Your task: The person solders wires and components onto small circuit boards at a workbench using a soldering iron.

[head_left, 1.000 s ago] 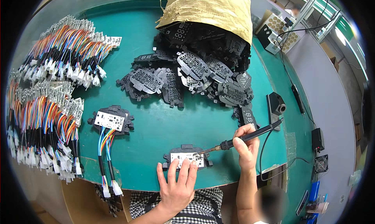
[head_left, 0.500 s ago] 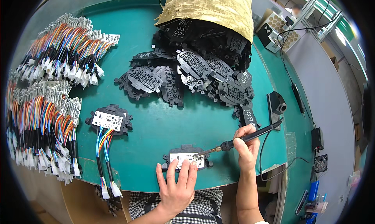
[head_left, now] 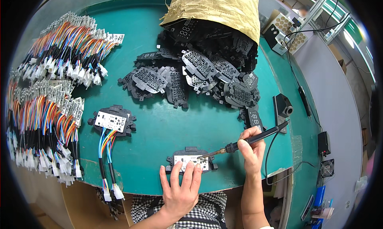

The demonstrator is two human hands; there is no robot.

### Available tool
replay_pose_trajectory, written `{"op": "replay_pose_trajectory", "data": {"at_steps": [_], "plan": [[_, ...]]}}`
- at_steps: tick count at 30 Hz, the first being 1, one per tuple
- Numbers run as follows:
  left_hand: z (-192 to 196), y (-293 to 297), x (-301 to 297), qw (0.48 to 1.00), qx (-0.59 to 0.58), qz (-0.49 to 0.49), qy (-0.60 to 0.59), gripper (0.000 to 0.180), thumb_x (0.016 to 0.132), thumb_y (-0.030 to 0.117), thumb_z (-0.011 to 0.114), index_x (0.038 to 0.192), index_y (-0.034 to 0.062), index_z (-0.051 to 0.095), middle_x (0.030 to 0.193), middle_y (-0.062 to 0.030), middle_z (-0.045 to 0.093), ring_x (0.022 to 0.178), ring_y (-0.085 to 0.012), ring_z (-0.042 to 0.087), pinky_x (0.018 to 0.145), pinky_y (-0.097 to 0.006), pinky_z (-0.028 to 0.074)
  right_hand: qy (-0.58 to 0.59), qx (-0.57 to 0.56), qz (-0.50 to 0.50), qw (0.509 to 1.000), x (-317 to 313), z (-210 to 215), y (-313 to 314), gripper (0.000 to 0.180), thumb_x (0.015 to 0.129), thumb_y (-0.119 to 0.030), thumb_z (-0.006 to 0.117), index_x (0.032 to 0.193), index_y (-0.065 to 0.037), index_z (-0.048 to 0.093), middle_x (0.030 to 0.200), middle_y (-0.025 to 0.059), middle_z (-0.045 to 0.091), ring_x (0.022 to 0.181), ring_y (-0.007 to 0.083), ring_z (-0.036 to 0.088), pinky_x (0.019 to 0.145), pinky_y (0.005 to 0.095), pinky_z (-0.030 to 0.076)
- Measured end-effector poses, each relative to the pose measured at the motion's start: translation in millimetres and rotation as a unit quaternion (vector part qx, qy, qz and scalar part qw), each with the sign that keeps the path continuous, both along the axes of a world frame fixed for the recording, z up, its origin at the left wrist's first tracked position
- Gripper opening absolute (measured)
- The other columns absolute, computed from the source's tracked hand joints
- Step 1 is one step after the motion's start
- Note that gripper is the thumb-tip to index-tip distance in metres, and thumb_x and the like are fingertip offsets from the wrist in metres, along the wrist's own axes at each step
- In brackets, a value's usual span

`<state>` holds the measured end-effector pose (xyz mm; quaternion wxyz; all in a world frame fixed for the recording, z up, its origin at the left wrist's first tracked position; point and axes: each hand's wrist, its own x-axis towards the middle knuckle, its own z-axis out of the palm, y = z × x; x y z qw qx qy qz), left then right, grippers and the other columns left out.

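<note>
A white circuit board lies in a black plastic housing near the front edge of the table. My left hand rests on it with the fingers stretched out, fingertips pressing the board's left and middle part. In my right hand is a black soldering iron, gripped like a pen. Its metal tip touches or hovers just over the board by my fingertips; I cannot tell which. To the left lies another black housing with a white board on it, its coloured wires ending in white plugs.
Bundles of wired boards cover the table's left side. A yellow sack at the back spills black housings. On the right stand an iron holder and a small fan. The iron's cord loops at the front right.
The soldering iron's tip has shifted very slightly over the board. Both hands hold nearly the same places.
</note>
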<state>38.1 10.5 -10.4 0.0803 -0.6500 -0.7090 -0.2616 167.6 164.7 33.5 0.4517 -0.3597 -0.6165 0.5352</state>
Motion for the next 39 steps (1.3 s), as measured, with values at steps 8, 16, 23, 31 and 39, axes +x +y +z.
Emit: {"op": "replay_pose_trajectory", "data": {"at_steps": [8,16,23,31,39], "plan": [[0.4,-0.2,0.3,1.0,-0.002,-0.002,-0.008,0.054,0.057,0.007,0.06,0.11,0.0065,0.055,0.115,-0.0104,0.049,0.106,-0.0344,0.045,0.092,-0.062,0.029,-0.009,0.021,0.002,1.0,-0.4,0.0,0.7,0.017,0.074,-0.007,0.06,0.082,-0.004,0.046,0.07,-0.002,0.044,0.058,0.003,0.039,0.051,0.0176,0.032],[-1.3,0.1,0.6,1.0,0.007,0.0,0.0,0.053,0.056,0.008,0.061,0.109,0.006,0.056,0.114,-0.0104,0.049,0.107,-0.0344,0.045,0.092,-0.062,0.029,-0.017,0.029,0.0,0.999,-1.7,2.1,-0.2,0.017,0.073,-0.007,0.06,0.081,-0.004,0.046,0.07,-0.0017,0.044,0.058,0.0037,0.039,0.052,0.0185,0.033],[-0.9,0.2,0.5,1.0,0.011,0.003,0.002,0.051,0.058,0.01,0.063,0.109,0.006,0.055,0.114,-0.0102,0.048,0.106,-0.0343,0.045,0.091,-0.062,0.03,-0.016,0.027,0.003,1.0,-1.8,1.3,-0.2,0.017,0.073,-0.007,0.06,0.081,-0.004,0.045,0.069,-0.0019,0.044,0.058,0.0035,0.039,0.052,0.0183,0.033],[-0.2,0.2,-0.3,1.0,0.007,-0.002,0.006,0.049,0.062,0.012,0.063,0.11,0.006,0.056,0.114,-0.0102,0.049,0.105,-0.0343,0.046,0.091,-0.062,0.029,-0.016,0.022,0.003,1.0,-1.1,0.1,0.3,0.017,0.073,-0.008,0.06,0.081,-0.004,0.045,0.069,-0.0022,0.044,0.058,0.0033,0.039,0.051,0.0183,0.032],[0.1,0.6,0.1,1.0,0.004,0.001,0.009,0.05,0.061,0.014,0.064,0.11,0.0065,0.056,0.114,-0.0098,0.049,0.105,-0.0339,0.046,0.091,-0.062,0.029,-0.013,0.031,0.007,0.999,-0.7,-0.5,1.2,0.017,0.073,-0.007,0.06,0.081,-0.004,0.045,0.068,-0.0022,0.044,0.057,0.0032,0.039,0.051,0.0182,0.032]]}}
